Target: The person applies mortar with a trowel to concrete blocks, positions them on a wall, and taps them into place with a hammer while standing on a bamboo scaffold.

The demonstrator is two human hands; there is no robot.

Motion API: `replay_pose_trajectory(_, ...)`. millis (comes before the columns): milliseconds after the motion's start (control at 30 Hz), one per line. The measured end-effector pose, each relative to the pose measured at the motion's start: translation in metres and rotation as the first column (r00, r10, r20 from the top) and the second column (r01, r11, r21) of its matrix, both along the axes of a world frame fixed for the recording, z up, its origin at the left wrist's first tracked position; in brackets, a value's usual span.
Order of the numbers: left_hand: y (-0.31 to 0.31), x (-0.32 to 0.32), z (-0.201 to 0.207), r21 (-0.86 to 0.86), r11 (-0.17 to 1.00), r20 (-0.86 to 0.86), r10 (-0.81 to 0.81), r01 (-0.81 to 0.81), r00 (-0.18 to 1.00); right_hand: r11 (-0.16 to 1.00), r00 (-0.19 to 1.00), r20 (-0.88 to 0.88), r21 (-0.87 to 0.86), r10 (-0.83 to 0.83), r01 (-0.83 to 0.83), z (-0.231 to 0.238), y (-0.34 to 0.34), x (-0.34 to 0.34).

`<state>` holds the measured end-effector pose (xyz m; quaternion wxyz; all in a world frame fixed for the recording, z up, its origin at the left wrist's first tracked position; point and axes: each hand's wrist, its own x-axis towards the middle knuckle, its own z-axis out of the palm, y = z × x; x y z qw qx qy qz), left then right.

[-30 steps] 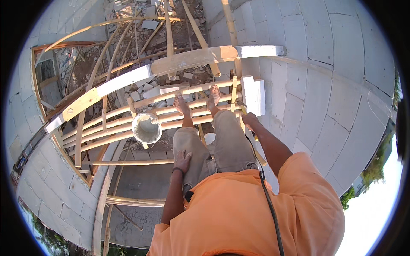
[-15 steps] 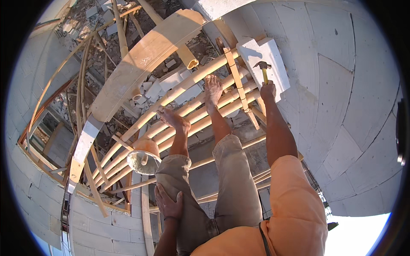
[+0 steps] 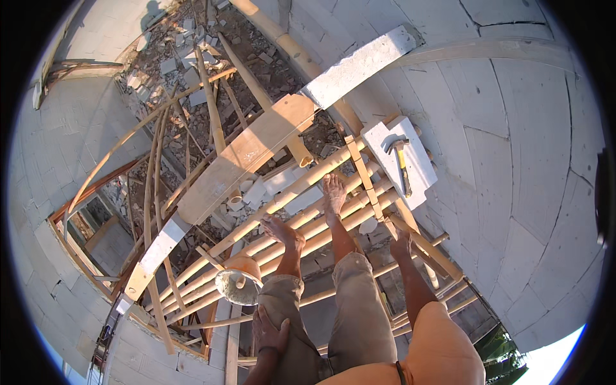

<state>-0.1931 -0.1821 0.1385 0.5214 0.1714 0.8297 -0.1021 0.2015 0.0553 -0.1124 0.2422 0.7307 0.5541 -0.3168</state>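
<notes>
My left hand point(image 3: 269, 330) rests on my trouser leg by the knee, its fingers spread and holding nothing. A claw hammer point(image 3: 403, 168) with a yellow and black handle lies on white blocks point(image 3: 417, 172) at the right, out of my hands. Below it, my right hand point(image 3: 400, 245) reaches down beside the near end of a wooden batten point(image 3: 364, 172). That batten lies across several bamboo poles point(image 3: 301, 215). The fingers of my right hand are too small and hidden to show whether they grip anything. My bare feet stand on the poles.
A bucket point(image 3: 239, 285) with pale mortar inside stands on the poles at left. A curved wooden board point(image 3: 247, 157) ends against a white beam point(image 3: 359, 67). Rubble point(image 3: 179, 83) and loose poles lie far below. A grey block wall point(image 3: 487, 167) rises at right.
The hammer has left my right hand and lies on the white blocks. My right hand has moved down toward the batten's near end. The view has shifted; my left hand stays on my leg.
</notes>
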Motion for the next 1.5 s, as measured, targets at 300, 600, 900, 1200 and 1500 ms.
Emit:
replay_pose_trajectory(300, -0.038, -0.029, -0.009, -0.022, 0.998, 0.197, -0.046, 0.052, 0.979, 0.808, 0.880, -0.128, -0.473, -0.457, 0.351, 0.213, -0.090, 0.010)
replay_pose_trajectory(600, -0.085, -0.077, 0.050, 0.122, 0.976, 0.502, 0.098, -0.183, 0.859, 0.810, 0.727, -0.366, -0.343, -0.581, 0.475, 0.329, -0.015, -0.003)
replay_pose_trajectory(900, -0.178, -0.092, 0.116, 0.298, 0.799, 0.399, 0.393, -0.523, 0.828, 0.872, 0.588, -0.653, -0.266, -0.477, 0.412, 0.391, -0.029, -0.065)
replay_pose_trajectory(1200, -0.217, -0.087, 0.159, 0.291, 0.743, 0.309, 0.523, -0.602, 0.795, 0.873, 0.690, -0.536, -0.331, -0.486, 0.358, 0.357, -0.041, -0.086)
replay_pose_trajectory(1500, -0.159, -0.042, 0.180, 0.287, 0.722, 0.350, 0.533, -0.629, 0.771, 0.873, 0.649, -0.585, -0.357, -0.486, 0.332, 0.344, 0.076, -0.061)
